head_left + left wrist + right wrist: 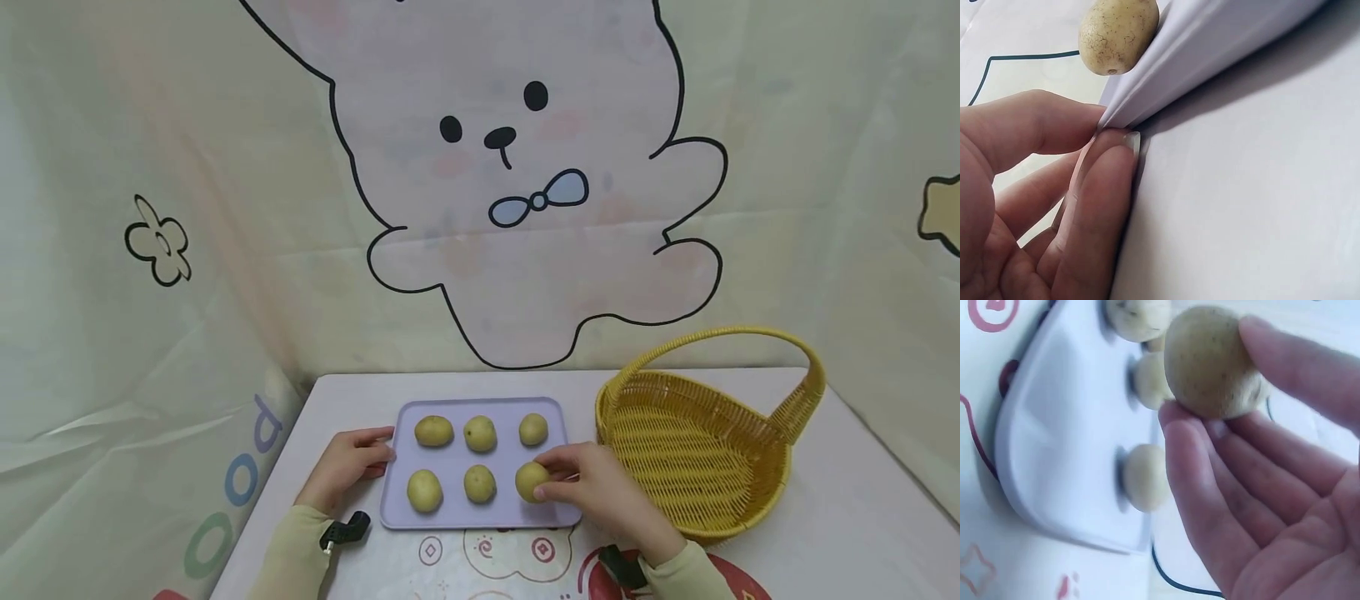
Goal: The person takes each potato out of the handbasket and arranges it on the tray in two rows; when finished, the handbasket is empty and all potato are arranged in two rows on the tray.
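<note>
A pale purple tray (pixel 450 519) lies on the table with several potatoes on it in two rows. My left hand (pixel 348 468) pinches the tray's left rim between thumb and fingers, which the left wrist view shows close up, beside a potato (pixel 1117 36). At the tray's front right corner my right hand (pixel 603 483) holds a round potato (pixel 530 482) between thumb and fingertips. In the right wrist view that potato (pixel 1213 362) appears above the tray surface, with other potatoes behind it. Closest to it in the back row sits a small potato (pixel 533 429).
A yellow woven basket (pixel 697 450) with a tall handle stands right of the tray, close by my right forearm. Printed drawings mark the white table (pixel 840 492) in front. A cloth backdrop (pixel 300 317) with a cartoon bear hangs behind.
</note>
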`<move>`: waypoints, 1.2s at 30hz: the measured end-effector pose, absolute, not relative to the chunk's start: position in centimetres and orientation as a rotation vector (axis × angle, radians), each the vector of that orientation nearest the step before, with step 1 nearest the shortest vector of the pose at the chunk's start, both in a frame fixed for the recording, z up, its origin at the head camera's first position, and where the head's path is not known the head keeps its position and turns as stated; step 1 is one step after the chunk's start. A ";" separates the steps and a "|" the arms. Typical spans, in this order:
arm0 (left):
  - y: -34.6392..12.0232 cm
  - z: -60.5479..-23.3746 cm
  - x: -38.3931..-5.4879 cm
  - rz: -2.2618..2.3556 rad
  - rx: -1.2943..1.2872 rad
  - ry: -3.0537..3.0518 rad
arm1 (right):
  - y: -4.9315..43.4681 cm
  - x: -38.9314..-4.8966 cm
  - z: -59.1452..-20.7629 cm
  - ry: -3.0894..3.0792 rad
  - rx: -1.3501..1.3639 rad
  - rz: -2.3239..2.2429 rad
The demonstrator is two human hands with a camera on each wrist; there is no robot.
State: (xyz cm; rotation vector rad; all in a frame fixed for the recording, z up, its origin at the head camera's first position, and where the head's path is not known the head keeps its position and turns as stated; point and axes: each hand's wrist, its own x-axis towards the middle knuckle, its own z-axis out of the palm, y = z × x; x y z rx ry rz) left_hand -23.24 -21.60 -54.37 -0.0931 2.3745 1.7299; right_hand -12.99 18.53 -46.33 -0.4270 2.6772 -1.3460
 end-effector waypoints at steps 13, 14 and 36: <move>-21.7 -54.7 -23.3 1.745 -0.116 2.378 | 16.7 -14.0 -49.0 2.802 -0.267 -1.337; -21.6 -54.7 -23.3 1.748 -0.120 2.376 | 16.6 -14.0 -49.1 2.811 -0.262 -1.328; -21.6 -54.1 -23.4 1.747 -0.123 2.349 | 16.6 -14.3 -49.3 2.827 -0.190 -1.258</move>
